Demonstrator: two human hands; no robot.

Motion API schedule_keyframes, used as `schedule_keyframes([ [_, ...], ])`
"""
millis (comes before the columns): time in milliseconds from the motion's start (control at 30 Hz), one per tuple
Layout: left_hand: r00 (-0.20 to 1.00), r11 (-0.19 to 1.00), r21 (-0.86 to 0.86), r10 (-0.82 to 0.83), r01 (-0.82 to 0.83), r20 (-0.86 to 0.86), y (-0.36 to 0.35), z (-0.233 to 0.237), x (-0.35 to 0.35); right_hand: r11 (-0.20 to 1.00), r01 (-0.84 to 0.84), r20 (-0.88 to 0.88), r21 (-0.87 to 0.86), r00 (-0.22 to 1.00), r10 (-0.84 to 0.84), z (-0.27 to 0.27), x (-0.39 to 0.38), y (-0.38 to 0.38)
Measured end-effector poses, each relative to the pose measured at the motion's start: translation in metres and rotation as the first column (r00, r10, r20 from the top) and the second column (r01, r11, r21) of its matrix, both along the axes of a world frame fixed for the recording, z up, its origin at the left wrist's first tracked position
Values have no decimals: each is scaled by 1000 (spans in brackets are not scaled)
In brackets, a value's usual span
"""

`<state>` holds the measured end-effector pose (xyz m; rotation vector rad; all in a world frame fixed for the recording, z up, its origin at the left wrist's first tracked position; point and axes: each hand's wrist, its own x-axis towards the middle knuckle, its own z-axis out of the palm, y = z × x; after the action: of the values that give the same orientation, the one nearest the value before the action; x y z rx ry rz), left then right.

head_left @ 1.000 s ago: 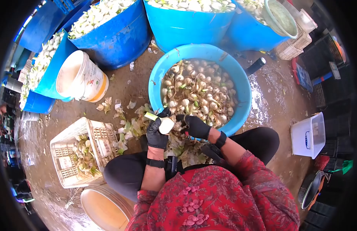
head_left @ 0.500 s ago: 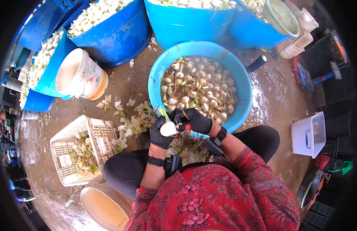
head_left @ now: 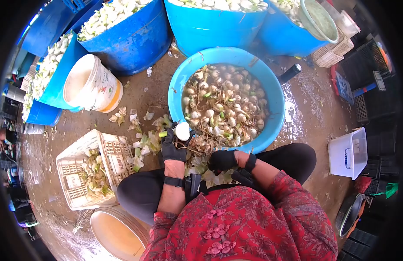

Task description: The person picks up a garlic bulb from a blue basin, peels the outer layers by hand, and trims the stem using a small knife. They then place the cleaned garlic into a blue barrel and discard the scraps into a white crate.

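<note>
In the head view, a smooth white garlic bulb (head_left: 183,131) with a short green stem rests in my left hand (head_left: 173,147), the black-gloved fingers wrapped round it near the basin's front rim. My right hand (head_left: 222,161), gloved in black too, is curled low over a heap of loose peelings (head_left: 199,164). Whatever it grips is hidden. Just ahead, the round blue basin (head_left: 175,78) holds many unpeeled bulbs (head_left: 227,102) with stringy roots in murky water. Brown roots and skins (head_left: 202,144) hang over its near edge between my hands.
Large blue tubs (head_left: 132,41) heaped with white bulbs line the back. A white bucket (head_left: 90,82) and a cream crate (head_left: 101,143) of scraps stand left, and a round tan container (head_left: 116,230) lower left. A clear bin (head_left: 348,152) is right. The brown floor is wet.
My right hand has pulled away from the bulb, down and slightly right to the peelings. My left hand has moved up and left, turning the bulb so its stem points left.
</note>
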<state>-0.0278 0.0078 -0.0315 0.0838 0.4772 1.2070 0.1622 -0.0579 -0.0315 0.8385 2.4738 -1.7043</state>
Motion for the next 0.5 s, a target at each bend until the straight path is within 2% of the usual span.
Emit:
schedule_keyframes([
  [33,1000,1000,2,1,-1,1,-1,1,0,993,84,-79,-88,993,-91,-13,2,-6],
  [67,991,999,-12,31,-33,-131,-1,3,0,993,81,-75,-86,993,-88,-7,2,-3],
  [100,964,997,-22,61,-69,-260,0,4,1,977,206,5,63,978,-206,0,3,1],
  [133,901,982,-61,140,-180,-410,-2,4,6,925,311,64,219,941,-332,6,4,5],
  [167,812,990,15,125,-142,-571,-4,7,11,795,558,-100,238,828,-551,9,4,9],
  [200,692,993,81,121,-89,-711,-7,11,16,795,556,-98,241,829,-550,25,2,14],
  [233,657,990,133,75,39,-750,-11,14,21,684,724,-178,90,688,-704,42,1,19],
  [267,523,961,184,51,206,-851,-13,12,24,537,840,-224,-73,511,-830,53,-2,26],
  [300,454,917,271,116,293,-883,-17,9,28,503,853,-351,-139,433,-830,54,-9,29],
  [333,387,857,344,189,384,-902,-21,6,31,527,809,-454,-259,380,-806,34,-12,34],
  [367,392,857,350,194,378,-899,-21,1,29,549,812,-407,-201,440,-800,32,-10,39],
  [400,379,865,279,114,417,-918,-21,-4,28,571,809,-354,-144,496,-793,30,-7,43],
  [433,365,867,208,32,453,-931,-19,-10,29,575,807,-352,-137,503,-789,27,-2,50],
  [467,371,870,212,36,446,-928,-17,-3,31,624,779,-241,64,619,-747,32,1,61],
  [500,516,937,59,-136,343,-846,-16,10,34,664,703,-106,253,703,-704,35,5,74],
])
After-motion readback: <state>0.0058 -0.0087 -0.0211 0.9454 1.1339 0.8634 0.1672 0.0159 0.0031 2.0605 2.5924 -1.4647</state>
